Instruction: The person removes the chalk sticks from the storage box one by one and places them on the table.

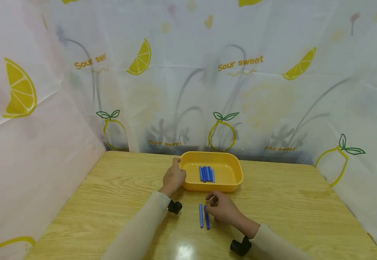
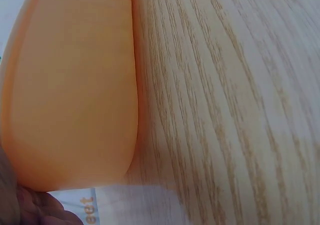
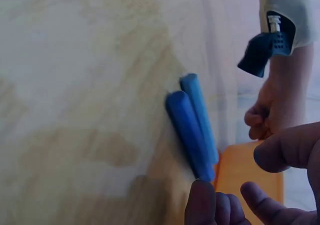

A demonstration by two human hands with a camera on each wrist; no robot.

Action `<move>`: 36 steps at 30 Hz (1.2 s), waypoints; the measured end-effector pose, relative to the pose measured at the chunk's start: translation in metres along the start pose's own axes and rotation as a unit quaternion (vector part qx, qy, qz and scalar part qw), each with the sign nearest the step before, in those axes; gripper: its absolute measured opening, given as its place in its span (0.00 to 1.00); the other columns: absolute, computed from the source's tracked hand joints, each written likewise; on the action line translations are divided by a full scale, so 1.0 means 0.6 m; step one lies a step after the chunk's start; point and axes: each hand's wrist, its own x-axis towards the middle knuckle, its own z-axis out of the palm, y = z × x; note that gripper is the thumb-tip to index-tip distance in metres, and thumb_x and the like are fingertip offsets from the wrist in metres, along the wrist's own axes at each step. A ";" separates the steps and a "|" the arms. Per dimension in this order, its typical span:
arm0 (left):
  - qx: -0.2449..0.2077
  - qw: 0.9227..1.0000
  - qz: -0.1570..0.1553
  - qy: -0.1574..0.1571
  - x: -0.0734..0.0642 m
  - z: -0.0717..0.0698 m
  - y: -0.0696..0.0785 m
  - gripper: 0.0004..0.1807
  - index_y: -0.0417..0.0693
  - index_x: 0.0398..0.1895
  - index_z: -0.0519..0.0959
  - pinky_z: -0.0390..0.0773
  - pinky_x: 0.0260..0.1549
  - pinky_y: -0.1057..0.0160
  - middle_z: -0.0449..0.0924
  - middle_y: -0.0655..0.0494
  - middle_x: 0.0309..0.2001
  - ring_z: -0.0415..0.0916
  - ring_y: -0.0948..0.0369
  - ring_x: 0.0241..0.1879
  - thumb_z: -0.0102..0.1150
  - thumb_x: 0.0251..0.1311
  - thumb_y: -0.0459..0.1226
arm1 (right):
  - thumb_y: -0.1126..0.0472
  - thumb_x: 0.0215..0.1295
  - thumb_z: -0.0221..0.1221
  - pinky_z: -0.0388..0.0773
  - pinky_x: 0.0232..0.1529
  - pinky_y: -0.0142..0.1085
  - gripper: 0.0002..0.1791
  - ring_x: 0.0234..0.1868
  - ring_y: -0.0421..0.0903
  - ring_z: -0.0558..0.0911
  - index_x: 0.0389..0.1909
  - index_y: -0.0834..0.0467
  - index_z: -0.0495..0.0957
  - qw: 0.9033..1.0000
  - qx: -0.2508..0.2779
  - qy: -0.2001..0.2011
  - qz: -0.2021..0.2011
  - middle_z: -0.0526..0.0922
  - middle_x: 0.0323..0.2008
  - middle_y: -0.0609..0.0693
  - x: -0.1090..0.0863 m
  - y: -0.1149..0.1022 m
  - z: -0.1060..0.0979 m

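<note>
My left hand (image 1: 174,177) holds the left end of a yellow plastic tray (image 1: 193,187), its index finger stretched along the rim. In the left wrist view the tray's wall (image 2: 75,95) fills the left side, with curled fingers (image 2: 45,210) at its lower corner. Several blue sticks (image 1: 206,174) lie side by side inside. In front of the tray, a light blue stick (image 1: 201,216) and a dark blue stick (image 1: 207,221) lie nearly parallel on the table. My right hand (image 1: 222,207) is over the dark one's far end, thumb and fingers spread apart, holding nothing.
The light wood table (image 1: 282,202) extends around the tray. A white cloth printed with lemons (image 1: 188,90) hangs behind it and along both sides. Each wrist carries a black camera (image 1: 240,247) on its cuff.
</note>
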 end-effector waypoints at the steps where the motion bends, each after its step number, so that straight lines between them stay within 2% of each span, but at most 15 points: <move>1: -0.001 1.000 0.000 0.000 0.000 0.000 0.000 0.29 0.54 0.70 0.58 0.60 0.16 0.64 0.68 0.54 0.17 0.59 0.59 0.14 0.45 0.64 0.37 | 0.63 0.55 0.62 0.74 0.22 0.35 0.15 0.25 0.42 0.74 0.44 0.61 0.76 1.000 0.001 0.002 -0.006 0.76 0.32 0.52 0.000 -0.001 -0.003; 6: -0.008 1.000 0.001 0.000 -0.002 -0.001 0.001 0.29 0.54 0.70 0.58 0.59 0.15 0.64 0.67 0.54 0.16 0.58 0.59 0.13 0.44 0.63 0.36 | 0.60 0.59 0.61 0.78 0.23 0.37 0.18 0.25 0.46 0.79 0.49 0.63 0.77 0.999 0.034 -0.002 -0.025 0.78 0.36 0.55 0.004 -0.008 -0.020; 12: -0.007 1.000 -0.003 -0.006 -0.004 -0.002 0.000 0.30 0.54 0.70 0.57 0.58 0.14 0.64 0.66 0.54 0.15 0.57 0.59 0.13 0.44 0.63 0.36 | 0.61 0.61 0.60 0.80 0.26 0.40 0.18 0.30 0.52 0.82 0.51 0.63 0.76 0.998 0.037 -0.005 -0.044 0.80 0.39 0.57 0.011 -0.015 -0.038; 18: -0.009 1.000 -0.002 0.003 -0.003 -0.004 0.004 0.30 0.54 0.70 0.58 0.60 0.15 0.64 0.69 0.53 0.17 0.60 0.58 0.14 0.45 0.62 0.36 | 0.61 0.61 0.62 0.82 0.30 0.43 0.18 0.32 0.50 0.83 0.51 0.60 0.78 0.996 0.045 0.015 -0.073 0.83 0.40 0.58 0.023 -0.026 -0.060; 21: -0.005 1.000 -0.008 0.001 -0.003 -0.004 0.005 0.30 0.54 0.69 0.58 0.61 0.16 0.63 0.69 0.53 0.18 0.61 0.58 0.15 0.45 0.62 0.36 | 0.61 0.61 0.62 0.83 0.31 0.44 0.18 0.34 0.53 0.84 0.52 0.59 0.77 0.995 0.055 0.017 -0.080 0.83 0.42 0.59 0.031 -0.027 -0.068; 24: -0.002 1.000 -0.011 -0.001 -0.002 -0.005 0.004 0.30 0.54 0.69 0.58 0.61 0.16 0.63 0.69 0.53 0.18 0.61 0.58 0.15 0.46 0.62 0.36 | 0.62 0.62 0.62 0.83 0.33 0.46 0.19 0.36 0.57 0.84 0.53 0.60 0.76 0.995 0.060 0.020 -0.080 0.82 0.43 0.60 0.041 -0.030 -0.078; 28: -0.003 1.000 -0.007 -0.003 -0.001 -0.004 0.003 0.30 0.53 0.69 0.58 0.61 0.16 0.63 0.69 0.53 0.18 0.61 0.58 0.15 0.46 0.62 0.36 | 0.62 0.62 0.61 0.83 0.35 0.45 0.19 0.38 0.56 0.83 0.54 0.61 0.76 0.995 0.066 0.037 -0.063 0.82 0.44 0.60 0.057 -0.034 -0.092; 32: -0.004 1.000 -0.007 -0.004 0.000 -0.004 0.002 0.30 0.54 0.69 0.58 0.61 0.16 0.63 0.68 0.53 0.17 0.60 0.58 0.15 0.46 0.62 0.37 | 0.63 0.62 0.60 0.83 0.34 0.41 0.19 0.42 0.61 0.82 0.54 0.61 0.76 0.995 0.071 0.053 -0.051 0.81 0.44 0.60 0.077 -0.035 -0.105; 36: -0.003 1.000 -0.004 -0.004 0.001 -0.004 0.001 0.30 0.54 0.69 0.58 0.60 0.15 0.64 0.67 0.54 0.17 0.59 0.58 0.14 0.46 0.63 0.37 | 0.62 0.63 0.60 0.82 0.34 0.43 0.19 0.43 0.64 0.81 0.55 0.62 0.76 0.994 0.075 0.061 -0.049 0.81 0.43 0.60 0.097 -0.030 -0.113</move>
